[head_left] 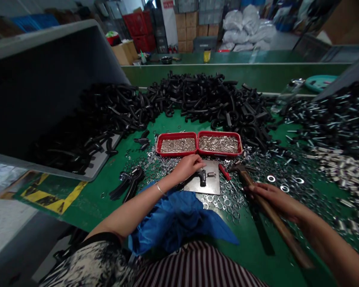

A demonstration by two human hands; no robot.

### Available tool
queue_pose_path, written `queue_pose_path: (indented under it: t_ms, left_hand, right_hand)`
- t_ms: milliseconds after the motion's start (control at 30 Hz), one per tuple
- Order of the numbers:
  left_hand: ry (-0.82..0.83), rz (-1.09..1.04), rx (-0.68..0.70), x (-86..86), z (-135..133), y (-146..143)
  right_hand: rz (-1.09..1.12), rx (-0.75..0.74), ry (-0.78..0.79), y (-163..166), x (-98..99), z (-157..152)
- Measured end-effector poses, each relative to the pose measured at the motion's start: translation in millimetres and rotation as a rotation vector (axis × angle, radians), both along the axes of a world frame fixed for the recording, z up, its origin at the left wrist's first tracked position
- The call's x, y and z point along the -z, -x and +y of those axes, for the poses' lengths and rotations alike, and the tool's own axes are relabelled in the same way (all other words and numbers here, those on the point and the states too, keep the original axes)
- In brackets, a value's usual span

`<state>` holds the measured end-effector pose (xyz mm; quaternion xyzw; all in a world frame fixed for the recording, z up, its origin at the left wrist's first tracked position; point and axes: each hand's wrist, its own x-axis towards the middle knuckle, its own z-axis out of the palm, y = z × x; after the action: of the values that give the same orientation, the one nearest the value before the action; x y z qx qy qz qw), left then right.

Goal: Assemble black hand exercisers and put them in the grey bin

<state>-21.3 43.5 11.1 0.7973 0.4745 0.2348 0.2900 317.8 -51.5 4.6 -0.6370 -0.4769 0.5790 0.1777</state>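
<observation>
My left hand (191, 164) is over a metal plate (194, 185), its fingertips pinched together; whatever is between them is too small to name. Just below those fingers, a short black plastic part (202, 178) lies on the plate, with a small spring-like metal piece (211, 174) to its right. My right hand (269, 194) grips the wooden handle of a hammer (277, 223), whose head is up by the plate's right side. Between hammer and plate lies a red-handled screwdriver (224, 172).
Behind the plate, two red trays (159, 153) hold small metal pins. Black curved parts (197, 95) are heaped beyond, near a tipped grey bin (100, 44). Metal rings (227, 202) are scattered around. Metal cylinders (341, 167) pile at right; a blue cloth (179, 219) lies in front.
</observation>
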Motion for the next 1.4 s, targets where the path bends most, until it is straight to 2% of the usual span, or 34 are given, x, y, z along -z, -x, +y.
queue_pose_path:
  t_ms: [33,100,167,233,367,500,567,700,833,900,967,1033,1100,1167,1233,1333,1400]
  left_hand:
    - [0.003,0.024,-0.004,2.8,-1,0]
    - [-0.025,0.072,0.003,8.4,-2,-2]
    - [-0.063,0.116,0.008,13.7,-3,-6]
    - [-0.089,0.159,-0.002,18.6,-5,-10]
    - [-0.165,0.277,-0.005,25.2,-9,-14]
    - [-0.367,0.457,0.208,23.1,-10,-14]
    - [-0.382,0.487,0.271,20.5,-13,-11]
    - [-0.309,0.346,0.110,21.2,-29,1]
    - [-0.211,0.266,0.132,28.5,-44,10]
    - [-0.180,0.253,0.141,30.9,-45,12]
    - [-0.162,0.245,0.148,32.0,-43,12]
    - [-0.148,0.229,0.146,33.0,-41,13]
    - [-0.137,0.196,0.139,34.0,-43,14]
    - [-0.120,0.123,0.095,34.2,-49,14]
    - [-0.088,-0.003,-0.024,32.1,-58,11]
    - [-0.065,-0.194,-0.256,25.2,-75,0]
    - [-0.121,-0.235,-0.331,20.6,-83,-12]
  right_hand:
    - [0.086,0.043,0.062,2,-3.6,1]
    - [0.178,0.162,0.087,8,-10.0,2]
    - [0.227,0.253,0.033,15,-14.8,0]
    - [0.236,0.278,-0.029,22,-18.1,-5]
    - [0.129,0.152,-0.121,35,-18.2,-21]
    - [0.171,0.047,-0.145,46,-12.5,-35]
    - [0.059,-0.012,-0.177,51,-13.3,-38]
    - [-0.266,-0.118,-0.422,67,-28.1,-40]
    - [-0.384,-0.135,-0.637,87,-36.7,-30]
    - [-0.415,-0.201,-0.612,93,-31.9,-21]
    - [-0.363,-0.233,-0.485,95,-24.5,-15]
    - [-0.196,-0.148,-0.330,92,-17.8,-13]
    - [0.004,0.007,-0.219,84,-12.4,-13]
    - [0.039,0.136,-0.218,70,-8.7,-12]
    - [-0.183,0.171,-0.367,54,-8.1,-6]
    - [-0.585,0.165,-0.759,46,-15.6,5]
    - [-0.549,0.159,-0.904,64,-21.7,8]
